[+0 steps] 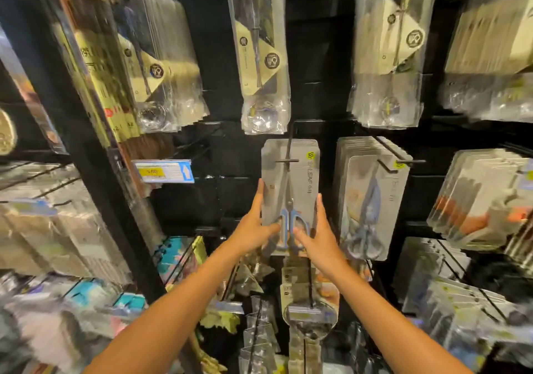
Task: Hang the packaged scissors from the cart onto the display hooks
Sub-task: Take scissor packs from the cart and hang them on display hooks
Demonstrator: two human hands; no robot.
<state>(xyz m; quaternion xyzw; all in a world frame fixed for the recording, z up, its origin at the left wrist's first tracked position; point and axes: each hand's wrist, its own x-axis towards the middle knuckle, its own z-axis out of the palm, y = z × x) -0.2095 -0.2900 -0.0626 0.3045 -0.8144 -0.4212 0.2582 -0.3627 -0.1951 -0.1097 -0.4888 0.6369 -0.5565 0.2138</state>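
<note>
A black slotted display wall (314,65) fills the view, studded with thin black metal hooks (389,154) carrying rows of clear-plastic packaged utensils (386,56). A black vertical upright post (86,154) splits the wall from the neighbouring bay on the left. A yellow-and-white price label (163,171) juts from it. Glare from overhead lighting sheens the plastic.

Grey-carded blue-handled packaged scissors (289,197) hang upright, apparently on a display hook (288,154).

A scissors pack (289,189) is held on a hook (288,154) by the left hand (253,229) and right hand (318,238).
</note>
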